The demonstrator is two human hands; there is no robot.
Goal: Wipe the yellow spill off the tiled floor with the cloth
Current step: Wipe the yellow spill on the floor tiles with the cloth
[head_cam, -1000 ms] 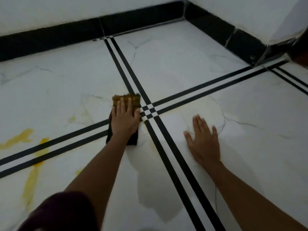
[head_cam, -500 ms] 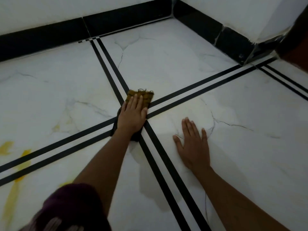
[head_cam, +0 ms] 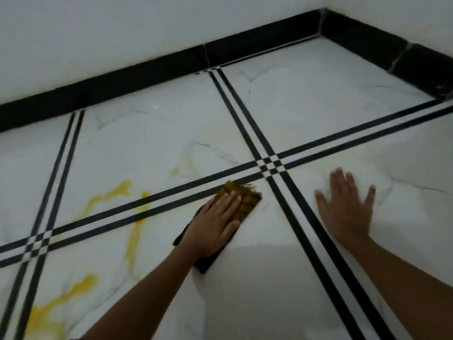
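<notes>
Kneeling over a white marble-look floor (head_cam: 147,148) with black double lines and black skirting (head_cam: 257,45), your left hand (head_cam: 215,222) lies flat, fingers together, on the cloth (head_cam: 247,200). Your right hand (head_cam: 348,209) rests splayed on bare tile. Spill (head_cam: 110,195) streaks lie left, blurred at the frame's edge.

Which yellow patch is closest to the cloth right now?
The streak crossing the double black lines just left of the cloth under the left hand. The other patches, upper left and bottom left, lie farther off.
</notes>
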